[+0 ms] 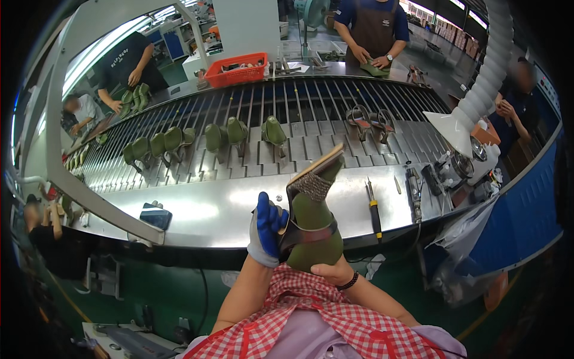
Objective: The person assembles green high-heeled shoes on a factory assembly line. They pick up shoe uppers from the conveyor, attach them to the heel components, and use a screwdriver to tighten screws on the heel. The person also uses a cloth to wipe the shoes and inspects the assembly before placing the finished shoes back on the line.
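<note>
Upside down in front of my chest is a heeled sandal [312,185] fitted on a green shoe last [317,254]. Its pale sole points up and to the right, a textured band crosses the toe, and a dark strap circles the last. My left hand [268,230], in a grey glove with blue fingers, is closed at the strap and heel side of the sandal. What its fingertips grip is partly hidden. My bare right hand [336,272] grips the lower end of the last, thumb over its surface.
A slatted metal conveyor [251,161] carries several green lasts [274,131] and a pair of sandals [362,122]. On the steel ledge lie a phone [156,215] and a yellow-black handled tool [374,215]. A white extraction hood [451,128] hangs at right. Co-workers stand across the line.
</note>
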Action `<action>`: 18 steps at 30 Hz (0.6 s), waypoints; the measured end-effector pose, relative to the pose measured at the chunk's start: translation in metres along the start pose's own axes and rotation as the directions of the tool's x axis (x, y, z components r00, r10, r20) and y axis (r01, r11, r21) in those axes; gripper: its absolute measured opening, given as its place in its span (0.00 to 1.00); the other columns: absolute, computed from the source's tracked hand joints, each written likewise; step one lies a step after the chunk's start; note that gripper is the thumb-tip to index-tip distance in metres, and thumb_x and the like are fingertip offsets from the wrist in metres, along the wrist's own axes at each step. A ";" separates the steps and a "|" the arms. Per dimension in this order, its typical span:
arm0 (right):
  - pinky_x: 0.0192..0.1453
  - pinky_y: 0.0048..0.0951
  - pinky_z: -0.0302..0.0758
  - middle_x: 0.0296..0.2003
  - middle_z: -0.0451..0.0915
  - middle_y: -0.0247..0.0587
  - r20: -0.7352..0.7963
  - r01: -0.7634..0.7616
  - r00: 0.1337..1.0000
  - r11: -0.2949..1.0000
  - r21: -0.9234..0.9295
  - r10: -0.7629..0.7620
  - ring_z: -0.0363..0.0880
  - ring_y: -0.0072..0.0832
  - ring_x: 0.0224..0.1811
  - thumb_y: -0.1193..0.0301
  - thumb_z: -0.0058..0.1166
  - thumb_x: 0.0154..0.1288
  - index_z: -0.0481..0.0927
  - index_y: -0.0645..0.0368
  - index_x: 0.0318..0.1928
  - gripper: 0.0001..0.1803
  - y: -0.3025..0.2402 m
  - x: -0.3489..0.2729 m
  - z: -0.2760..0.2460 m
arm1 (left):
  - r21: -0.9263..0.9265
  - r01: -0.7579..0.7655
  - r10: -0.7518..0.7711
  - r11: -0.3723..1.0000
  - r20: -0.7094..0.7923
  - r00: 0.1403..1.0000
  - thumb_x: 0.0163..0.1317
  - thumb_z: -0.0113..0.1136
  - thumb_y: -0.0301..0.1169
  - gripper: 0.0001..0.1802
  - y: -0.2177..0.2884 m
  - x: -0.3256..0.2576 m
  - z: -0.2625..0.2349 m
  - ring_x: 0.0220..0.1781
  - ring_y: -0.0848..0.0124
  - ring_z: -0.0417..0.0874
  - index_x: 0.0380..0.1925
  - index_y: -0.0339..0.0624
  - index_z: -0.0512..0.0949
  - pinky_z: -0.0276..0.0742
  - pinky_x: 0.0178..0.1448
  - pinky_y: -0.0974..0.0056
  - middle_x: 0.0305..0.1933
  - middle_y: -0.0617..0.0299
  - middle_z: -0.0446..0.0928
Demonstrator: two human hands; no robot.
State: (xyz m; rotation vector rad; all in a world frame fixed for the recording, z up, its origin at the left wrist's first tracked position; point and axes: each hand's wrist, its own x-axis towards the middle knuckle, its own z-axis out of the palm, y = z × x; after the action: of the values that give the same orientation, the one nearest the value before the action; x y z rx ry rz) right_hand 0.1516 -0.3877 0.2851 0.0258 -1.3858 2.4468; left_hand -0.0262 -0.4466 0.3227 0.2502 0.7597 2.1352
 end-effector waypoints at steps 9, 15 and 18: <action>0.57 0.38 0.76 0.50 0.77 0.47 -0.204 -0.137 0.957 0.942 0.308 0.206 0.79 0.37 0.51 0.79 0.49 0.55 0.69 0.66 0.58 0.27 0.003 0.010 0.023 | -0.130 0.249 -0.270 0.960 -0.183 0.945 0.67 0.58 0.48 0.27 -0.007 0.028 -0.034 0.18 0.69 0.67 0.14 0.55 0.58 0.71 0.26 0.64 0.14 0.67 0.60; 0.59 0.41 0.77 0.51 0.77 0.50 0.038 -0.394 0.874 0.662 0.638 0.484 0.79 0.38 0.52 0.81 0.50 0.53 0.69 0.69 0.58 0.28 0.014 -0.026 0.017 | 0.051 -0.148 0.156 0.988 -0.250 0.955 0.69 0.49 0.54 0.22 0.047 0.110 -0.075 0.38 0.67 0.81 0.33 0.48 0.77 0.77 0.45 0.63 0.33 0.61 0.78; 0.55 0.40 0.79 0.49 0.78 0.50 -0.138 -0.448 0.834 0.800 0.398 0.535 0.80 0.38 0.50 0.77 0.50 0.57 0.70 0.68 0.58 0.25 0.021 -0.025 0.003 | -0.025 -0.225 0.227 0.974 0.090 0.970 0.69 0.46 0.55 0.32 0.110 0.103 -0.096 0.56 0.58 0.80 0.50 0.32 0.76 0.74 0.63 0.59 0.55 0.46 0.78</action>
State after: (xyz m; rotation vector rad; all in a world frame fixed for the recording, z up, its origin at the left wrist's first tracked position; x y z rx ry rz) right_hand 0.1691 -0.4074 0.2650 -0.6156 -0.9089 2.9691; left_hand -0.2034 -0.4598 0.3029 0.4428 0.6882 2.3243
